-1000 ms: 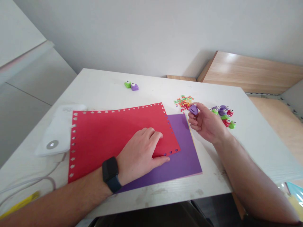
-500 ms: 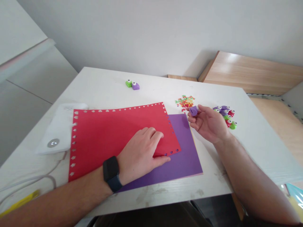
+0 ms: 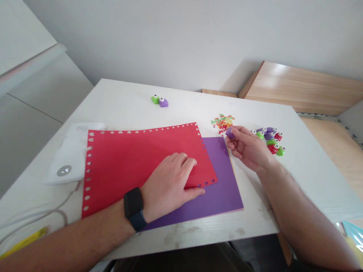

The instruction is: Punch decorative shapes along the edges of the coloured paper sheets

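Observation:
My left hand [image 3: 171, 179] lies palm down on a red sheet of paper [image 3: 127, 162], its thumb out over a purple sheet [image 3: 218, 196] underneath. Small shapes are punched along the red sheet's top, left and right edges. My right hand [image 3: 246, 145] holds a small purple paper punch [image 3: 229, 133] between thumb and fingers, above the purple sheet's upper right corner. Just behind it is a heap of tiny red, yellow, green and orange paper cutouts [image 3: 222, 122]. To the right of that hand sits a cluster of purple, green and red punches [image 3: 270, 138] with white knobs.
A green punch [image 3: 154, 99] and a purple punch [image 3: 163, 102] stand near the table's back edge. At the left are a white device [image 3: 61, 158] with a round grey button, a cable [image 3: 53, 209] and a yellow object [image 3: 25, 241]. Wooden boards [image 3: 297, 87] stand behind the table.
My right hand has turned the purple punch over, and the thumb now rests across it near its white knob. My left hand has stayed on the red sheet.

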A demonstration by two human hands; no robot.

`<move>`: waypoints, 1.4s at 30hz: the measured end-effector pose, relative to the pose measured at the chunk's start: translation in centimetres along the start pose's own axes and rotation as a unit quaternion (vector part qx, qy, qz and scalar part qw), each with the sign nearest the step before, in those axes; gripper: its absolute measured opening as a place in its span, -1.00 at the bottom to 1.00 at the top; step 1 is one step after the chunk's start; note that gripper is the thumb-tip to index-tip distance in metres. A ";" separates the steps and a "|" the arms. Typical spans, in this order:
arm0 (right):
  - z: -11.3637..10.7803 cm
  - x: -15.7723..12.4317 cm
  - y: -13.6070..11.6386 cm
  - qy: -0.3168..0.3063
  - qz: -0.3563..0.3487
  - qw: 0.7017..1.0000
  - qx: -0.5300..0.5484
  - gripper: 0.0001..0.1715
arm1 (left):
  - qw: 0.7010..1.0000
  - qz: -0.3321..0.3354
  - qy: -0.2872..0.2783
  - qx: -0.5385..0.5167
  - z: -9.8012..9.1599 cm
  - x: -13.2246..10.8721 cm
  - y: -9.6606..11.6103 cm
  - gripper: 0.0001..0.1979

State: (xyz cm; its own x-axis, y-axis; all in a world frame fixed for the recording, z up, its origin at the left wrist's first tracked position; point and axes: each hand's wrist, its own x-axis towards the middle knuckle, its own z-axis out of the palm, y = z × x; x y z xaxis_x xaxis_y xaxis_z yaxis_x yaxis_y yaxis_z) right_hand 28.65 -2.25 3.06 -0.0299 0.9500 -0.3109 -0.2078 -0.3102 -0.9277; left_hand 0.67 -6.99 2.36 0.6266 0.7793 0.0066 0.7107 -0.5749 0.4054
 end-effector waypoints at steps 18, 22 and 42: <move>0.4 0.5 0.2 0.060 -0.001 0.998 -0.037 -0.63 | 1.000 0.000 0.007 -0.001 0.2 0.0 -0.1 -0.45; 0.2 0.6 0.4 0.065 -0.010 0.997 -0.038 -0.63 | 1.000 0.000 0.010 -0.004 0.3 0.0 -0.1 -0.45; 0.3 0.6 -0.1 0.090 -0.035 0.995 -0.031 -0.68 | 1.000 0.002 0.002 0.003 0.2 0.0 0.0 -0.45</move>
State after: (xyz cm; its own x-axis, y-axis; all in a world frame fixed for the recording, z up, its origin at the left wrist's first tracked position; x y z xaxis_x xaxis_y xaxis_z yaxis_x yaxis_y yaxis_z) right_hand 28.38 -1.61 3.02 0.1599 0.9491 -0.2712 -0.1415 -0.2499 -0.9579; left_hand 0.73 -6.99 2.21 0.6281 0.7781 0.0113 0.7103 -0.5792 0.4000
